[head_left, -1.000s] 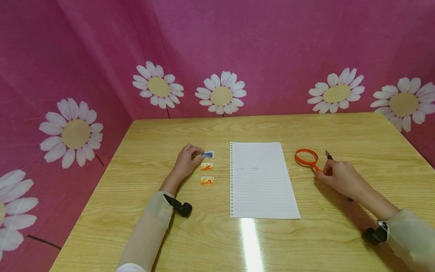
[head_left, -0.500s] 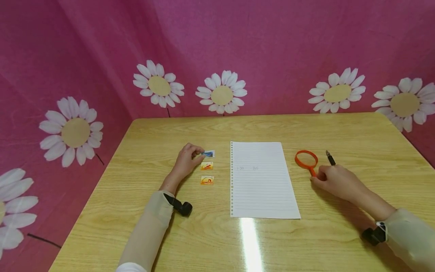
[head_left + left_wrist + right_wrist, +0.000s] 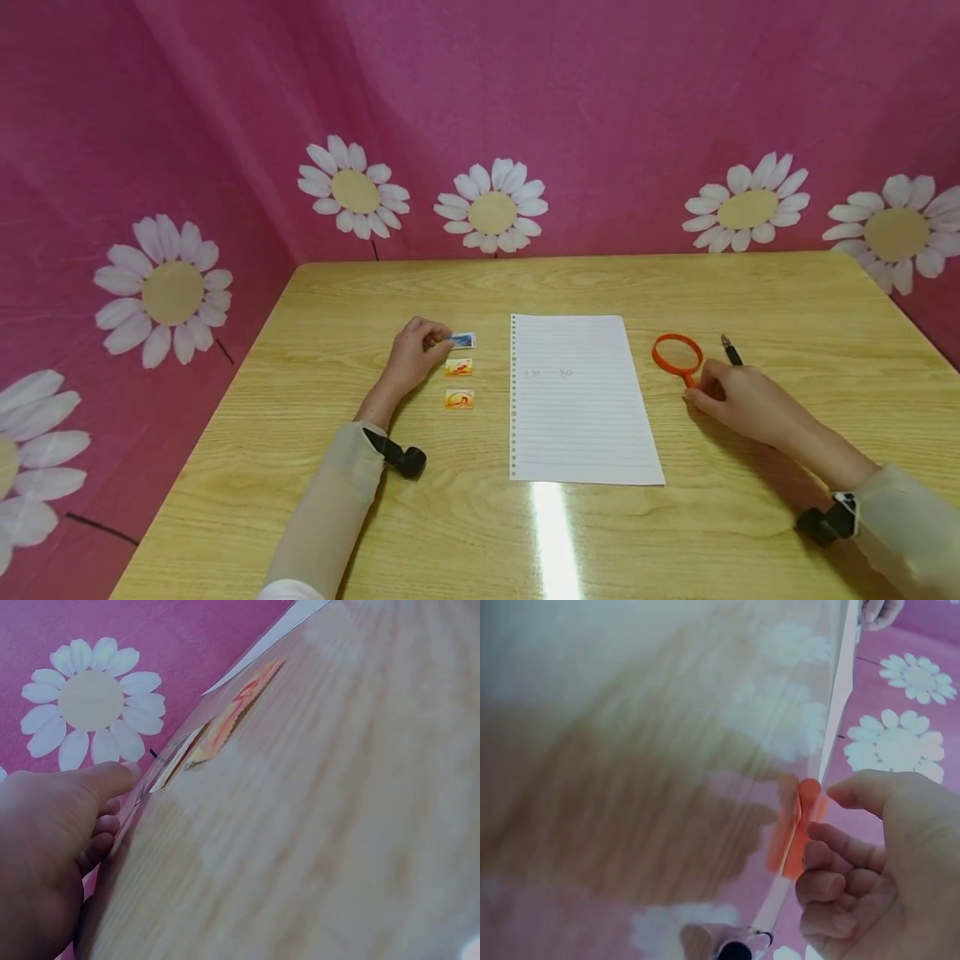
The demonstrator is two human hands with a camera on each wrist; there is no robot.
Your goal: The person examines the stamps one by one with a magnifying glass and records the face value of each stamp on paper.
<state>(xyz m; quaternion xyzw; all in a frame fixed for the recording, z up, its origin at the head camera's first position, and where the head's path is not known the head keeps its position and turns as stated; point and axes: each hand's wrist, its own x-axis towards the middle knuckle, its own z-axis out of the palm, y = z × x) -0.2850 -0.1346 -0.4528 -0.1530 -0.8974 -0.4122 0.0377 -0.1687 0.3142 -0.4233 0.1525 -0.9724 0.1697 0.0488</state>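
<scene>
In the head view my left hand [image 3: 417, 350] rests at the left edge of a blue stamp [image 3: 463, 340], thumb and fingertips pinching it flat on the table. Two yellow-orange stamps lie below it in a column, a middle stamp [image 3: 459, 367] and a lower stamp [image 3: 460, 399]. In the left wrist view, the curled fingers hide most of the blue stamp. At the right, my right hand [image 3: 753, 406] has thumb and index finger around the handle of an orange magnifying glass [image 3: 689, 381]. The right wrist view shows the orange handle [image 3: 801, 825] between them.
A lined sheet of paper [image 3: 585, 408] with faint pencilled numbers lies mid-table. A black pen [image 3: 731, 350] lies just beyond the right hand, partly hidden by it. Pink flowered cloth [image 3: 600, 108] hangs behind and left of the wooden table [image 3: 450, 533].
The right hand has drawn slightly nearer, and the magnifying glass handle has swung to point more toward the person. More of the pen's tip end shows. The left hand stays at the blue stamp.
</scene>
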